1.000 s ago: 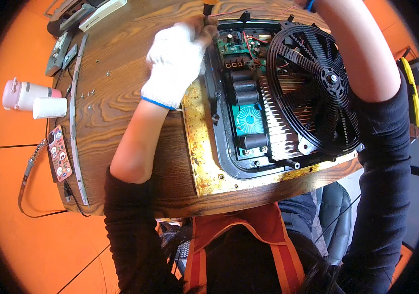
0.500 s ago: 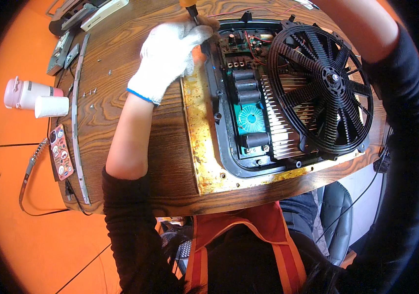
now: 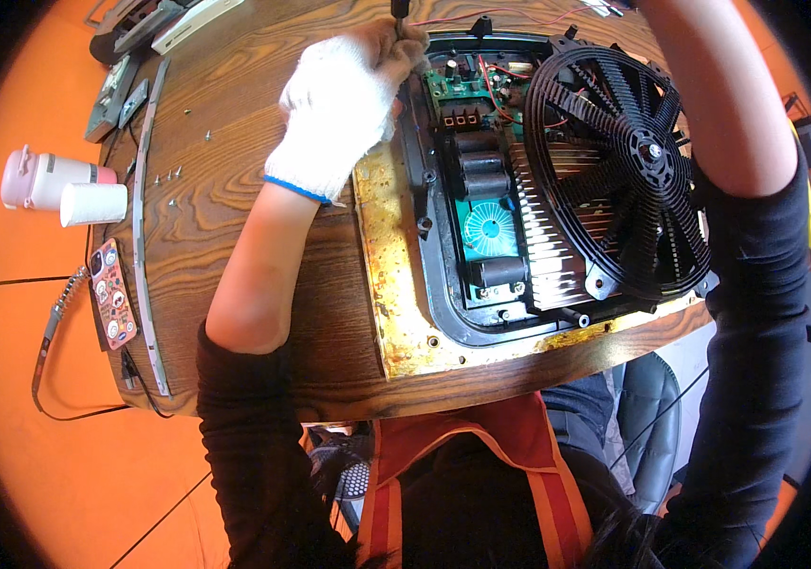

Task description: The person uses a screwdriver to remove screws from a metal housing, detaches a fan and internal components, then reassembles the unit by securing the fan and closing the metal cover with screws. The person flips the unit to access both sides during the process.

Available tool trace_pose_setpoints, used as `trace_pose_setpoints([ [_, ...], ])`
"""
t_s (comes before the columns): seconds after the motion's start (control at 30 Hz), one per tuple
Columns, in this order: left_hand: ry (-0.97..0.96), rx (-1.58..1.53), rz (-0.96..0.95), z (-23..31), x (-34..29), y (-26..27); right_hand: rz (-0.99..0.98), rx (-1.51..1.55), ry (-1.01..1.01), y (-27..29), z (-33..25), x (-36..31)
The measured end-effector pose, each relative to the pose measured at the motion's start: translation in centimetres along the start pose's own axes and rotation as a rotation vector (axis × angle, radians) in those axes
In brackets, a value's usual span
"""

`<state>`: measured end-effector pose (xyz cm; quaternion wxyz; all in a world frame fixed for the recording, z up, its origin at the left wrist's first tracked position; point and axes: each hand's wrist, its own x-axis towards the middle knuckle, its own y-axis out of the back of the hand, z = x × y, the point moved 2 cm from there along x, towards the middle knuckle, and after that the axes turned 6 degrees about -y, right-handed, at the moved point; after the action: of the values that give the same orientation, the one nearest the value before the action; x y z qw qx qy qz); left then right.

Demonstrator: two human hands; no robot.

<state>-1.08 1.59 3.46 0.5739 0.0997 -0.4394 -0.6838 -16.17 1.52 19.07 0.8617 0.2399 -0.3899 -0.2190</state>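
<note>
My left hand [image 3: 349, 109], in a white knitted glove with a blue cuff, is closed at the far left corner of an opened black housing [image 3: 439, 284]. Its fingertips pinch around the lower shaft of a screwdriver [image 3: 401, 11], whose upper part runs out of the picture at the top. My right forearm [image 3: 733, 104] reaches up past the right side; the hand itself is beyond the upper edge. Inside the housing lie a green circuit board [image 3: 470, 211], dark cylindrical parts [image 3: 481, 163] and metal fins [image 3: 548, 256]. A black fan [image 3: 647, 156] covers the right side.
Beneath the housing is a yellowish metal plate [image 3: 382, 284] on the wooden table [image 3: 235, 114]. Several small screws [image 3: 173, 174] lie to the left, near a long metal strip [image 3: 143, 209]. At the left edge are a white cup [image 3: 92, 204], a pink-white bottle [image 3: 36, 178] and a patterned phone [image 3: 113, 294].
My left hand has shifted slightly right and up along the housing corner. The screwdriver stands more upright, its orange part now out of view. My right forearm has swung a little lower.
</note>
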Motion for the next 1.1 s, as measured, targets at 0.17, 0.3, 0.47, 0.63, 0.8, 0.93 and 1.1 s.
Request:
trace_pose_setpoints([
  [0.17,-0.04,0.179,0.113,0.2,-0.3,-0.4,-0.166,0.701,-0.238,1.5,0.0,0.0],
  [0.3,0.066,0.24,0.153,0.3,-0.8,-1.0,-0.135,0.763,-0.388,2.4,-1.1,-0.6],
  [0.47,0.088,0.095,0.189,0.1,-1.1,-1.5,-0.308,0.79,-0.532,1.7,-2.4,0.8],
  [0.63,-0.163,0.193,0.042,-0.3,0.1,0.9,-0.45,0.781,-0.509,0.4,-1.7,2.0],
  [0.8,-0.234,-0.125,0.026,-0.6,0.9,3.2,-0.145,0.937,-0.108,-4.6,-0.8,2.5],
  [0.93,-0.084,-0.031,0.044,-1.1,0.6,2.7,-0.069,0.923,0.111,-5.2,-0.8,3.1],
  [1.1,-0.173,-0.153,0.129,-1.0,0.8,1.8,-0.36,0.577,0.032,0.6,-1.2,2.6],
])
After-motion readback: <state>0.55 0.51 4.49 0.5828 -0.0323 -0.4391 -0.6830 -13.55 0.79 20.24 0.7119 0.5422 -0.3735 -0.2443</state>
